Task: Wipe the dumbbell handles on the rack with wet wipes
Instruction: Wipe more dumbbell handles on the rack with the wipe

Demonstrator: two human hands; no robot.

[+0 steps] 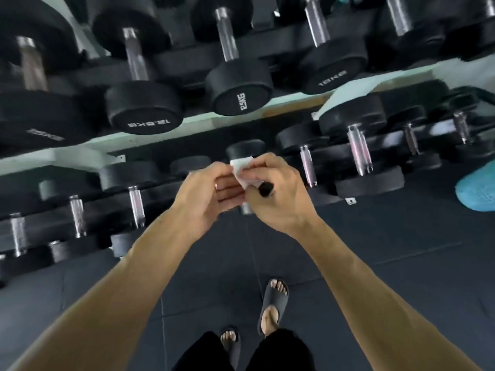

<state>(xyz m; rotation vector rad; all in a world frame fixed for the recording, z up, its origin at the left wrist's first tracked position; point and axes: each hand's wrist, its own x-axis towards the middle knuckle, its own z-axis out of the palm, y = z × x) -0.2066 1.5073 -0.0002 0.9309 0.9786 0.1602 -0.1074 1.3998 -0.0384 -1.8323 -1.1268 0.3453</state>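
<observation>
My left hand (206, 195) and my right hand (278, 194) meet in front of the lower tier of the dumbbell rack (166, 135). Between their fingers they pinch a small white wet wipe (245, 170). My right hand also has a small black object (265, 189) tucked under its thumb. Black dumbbells with steel handles fill both tiers; one is marked 12.5KG (146, 108), another 12KG (239, 88). A dumbbell handle (246, 208) shows just below my hands, mostly hidden by them.
Dark rubber floor tiles (388, 277) lie below the rack. My feet in black slides (273, 303) stand on them. A turquoise mesh object (476, 188) sits at the right edge beside the lower tier.
</observation>
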